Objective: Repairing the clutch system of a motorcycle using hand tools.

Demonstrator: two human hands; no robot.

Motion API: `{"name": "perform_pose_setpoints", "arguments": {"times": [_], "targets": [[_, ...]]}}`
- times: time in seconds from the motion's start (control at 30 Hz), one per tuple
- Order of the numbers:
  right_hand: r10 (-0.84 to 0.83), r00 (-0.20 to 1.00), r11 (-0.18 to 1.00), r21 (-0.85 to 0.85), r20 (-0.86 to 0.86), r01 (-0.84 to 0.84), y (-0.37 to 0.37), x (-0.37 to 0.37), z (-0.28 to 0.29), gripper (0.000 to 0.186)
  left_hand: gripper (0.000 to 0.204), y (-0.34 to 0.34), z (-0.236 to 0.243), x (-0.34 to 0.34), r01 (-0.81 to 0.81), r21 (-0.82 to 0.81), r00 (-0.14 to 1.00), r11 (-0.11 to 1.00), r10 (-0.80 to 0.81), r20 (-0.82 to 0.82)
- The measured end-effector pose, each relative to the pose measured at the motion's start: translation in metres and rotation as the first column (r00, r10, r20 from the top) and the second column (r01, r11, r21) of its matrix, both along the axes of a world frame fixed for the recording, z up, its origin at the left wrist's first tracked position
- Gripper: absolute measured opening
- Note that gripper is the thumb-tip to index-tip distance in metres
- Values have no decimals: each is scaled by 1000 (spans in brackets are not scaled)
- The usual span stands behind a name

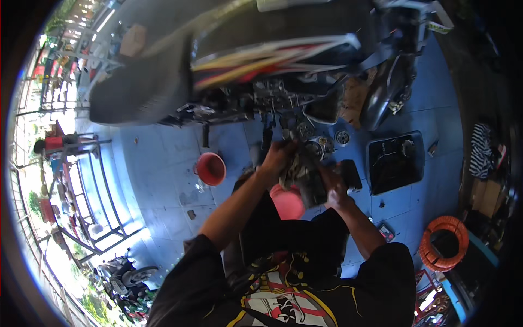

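A dark grey, bulky metal part (308,185), blurred, is held in front of me below the motorcycle's engine (267,95). My left hand (278,158) grips its upper left side, fingers curled. My right hand (335,188) holds its right side, fingertips partly hidden. A pink basin (286,204) sits beneath the part. Just beyond my hands, round metal parts (342,137) lie on the blue tiled floor (436,125).
The motorcycle body (272,38) spans the top. A red bucket (210,168) stands left, a black tray with tools (392,169) right. An orange coil (442,244), striped cloth (479,150), metal rack (101,199) and another motorbike (122,280) line the sides.
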State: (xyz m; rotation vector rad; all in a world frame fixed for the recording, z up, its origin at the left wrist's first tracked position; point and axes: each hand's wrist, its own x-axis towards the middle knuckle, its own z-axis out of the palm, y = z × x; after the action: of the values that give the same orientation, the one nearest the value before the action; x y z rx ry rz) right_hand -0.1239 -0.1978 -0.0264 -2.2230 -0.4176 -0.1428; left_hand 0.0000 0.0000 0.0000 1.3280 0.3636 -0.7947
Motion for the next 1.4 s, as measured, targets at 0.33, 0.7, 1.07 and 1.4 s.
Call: {"name": "perform_pose_setpoints", "arguments": {"times": [0.33,0.7,1.07,1.4], "targets": [[-160,985,986,32,-59,162,29,77,-253,77,25,-18,-260,87,-39,11,993,999,37,108],[-164,973,986,47,160,158,44,82,-283,93,13,-21,-295,97,-157,-135,873,978,201,444],[-251,964,962,134,84,238,50,84,-297,90,11,-40,-334,121,-293,-29,748,956,248,616],[-290,950,956,-4,116,292,49,90,-306,94,17,-27,-330,115,-61,-547,838,835,341,426]]}}
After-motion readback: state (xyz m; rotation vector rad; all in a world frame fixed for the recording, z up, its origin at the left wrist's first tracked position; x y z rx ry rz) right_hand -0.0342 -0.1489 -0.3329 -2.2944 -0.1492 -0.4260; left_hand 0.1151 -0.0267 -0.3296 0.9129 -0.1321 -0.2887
